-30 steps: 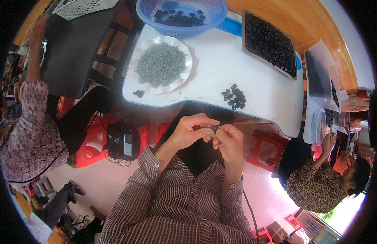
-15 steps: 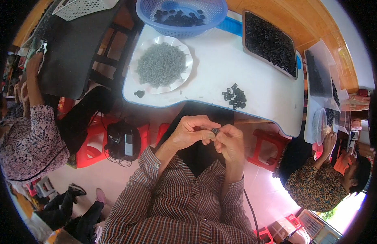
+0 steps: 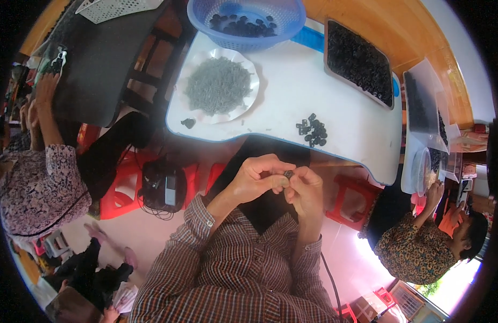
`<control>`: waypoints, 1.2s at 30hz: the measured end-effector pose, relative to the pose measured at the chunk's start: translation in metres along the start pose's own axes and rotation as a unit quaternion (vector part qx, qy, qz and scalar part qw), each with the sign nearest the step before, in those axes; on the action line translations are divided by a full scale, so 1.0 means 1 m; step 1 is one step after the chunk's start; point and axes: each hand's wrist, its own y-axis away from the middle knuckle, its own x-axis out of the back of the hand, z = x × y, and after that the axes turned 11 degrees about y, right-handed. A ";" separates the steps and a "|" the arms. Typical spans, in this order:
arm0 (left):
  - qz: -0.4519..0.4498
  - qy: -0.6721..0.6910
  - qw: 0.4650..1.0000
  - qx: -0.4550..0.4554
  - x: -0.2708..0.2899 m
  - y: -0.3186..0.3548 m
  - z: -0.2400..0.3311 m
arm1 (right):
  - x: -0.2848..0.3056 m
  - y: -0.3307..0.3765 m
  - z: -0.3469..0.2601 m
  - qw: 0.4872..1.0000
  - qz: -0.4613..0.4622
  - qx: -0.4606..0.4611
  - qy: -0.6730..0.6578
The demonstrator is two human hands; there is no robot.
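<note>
just below centre of frame, small dark part point(image 3: 287, 174) pinched between thumb and fingertips of left hand point(image 3: 253, 180) and right hand point(image 3: 304, 189), both grips nearly closed. right of centre: cluster of black pieces point(image 3: 313, 131) on white table point(image 3: 292, 86). upper middle: fluted white plate point(image 3: 253, 99) of grey rods point(image 3: 218, 86), blue colander point(image 3: 292, 32).

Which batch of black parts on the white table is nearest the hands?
The loose pile, just beyond the right hand. It has no container; the blue basket and rectangular tray hold the others, farther back.
</note>
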 end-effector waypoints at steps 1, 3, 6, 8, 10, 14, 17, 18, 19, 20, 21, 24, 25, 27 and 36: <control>0.017 -0.003 1.000 0.001 0.000 0.001 0.001 | -0.003 0.000 -0.002 1.000 0.010 0.001 0.021; 0.029 -0.007 1.000 0.002 -0.001 0.000 0.001 | -0.006 -0.001 -0.004 0.999 0.024 0.007 0.041; 0.030 -0.008 0.999 0.010 -0.002 -0.001 0.003 | -0.004 -0.003 -0.004 0.999 0.012 0.011 0.051; 0.046 0.011 0.999 0.019 -0.002 -0.001 0.003 | -0.002 -0.006 0.002 0.999 0.001 0.014 0.048; 0.062 0.041 0.997 0.026 -0.004 0.000 0.003 | -0.002 -0.006 0.002 0.999 0.004 0.005 0.047; 0.074 0.057 0.996 0.014 -0.006 -0.002 0.001 | -0.007 -0.004 -0.008 0.999 0.011 0.006 0.048; 0.062 0.041 0.997 0.022 -0.006 -0.006 0.002 | -0.010 -0.003 -0.016 0.999 0.016 0.002 0.049; 0.059 0.039 0.997 0.022 -0.006 -0.007 0.002 | -0.009 -0.003 -0.017 0.999 0.017 0.004 0.047; 0.060 0.033 0.997 0.024 -0.007 -0.008 0.002 | -0.008 -0.003 -0.017 0.999 0.019 -0.001 0.045; 0.059 0.026 0.998 0.025 -0.008 -0.008 0.002 | -0.007 -0.002 -0.018 0.999 0.022 -0.005 0.044; 0.055 0.024 0.998 0.025 -0.009 -0.008 0.002 | -0.008 -0.002 -0.018 0.999 0.022 -0.001 0.043; 0.056 0.012 0.998 0.018 -0.012 -0.006 -0.002 | -0.010 0.001 -0.020 0.996 0.033 0.007 0.084; 0.065 0.002 0.998 0.026 -0.014 -0.004 -0.005 | -0.010 0.004 -0.021 0.990 0.049 0.019 0.131; 0.071 -0.011 0.997 0.031 -0.016 0.000 -0.009 | -0.011 0.008 -0.019 0.981 0.065 0.036 0.178; 0.070 -0.017 0.997 0.041 -0.021 -0.001 -0.003 | -0.010 0.015 -0.007 0.977 0.109 0.043 0.177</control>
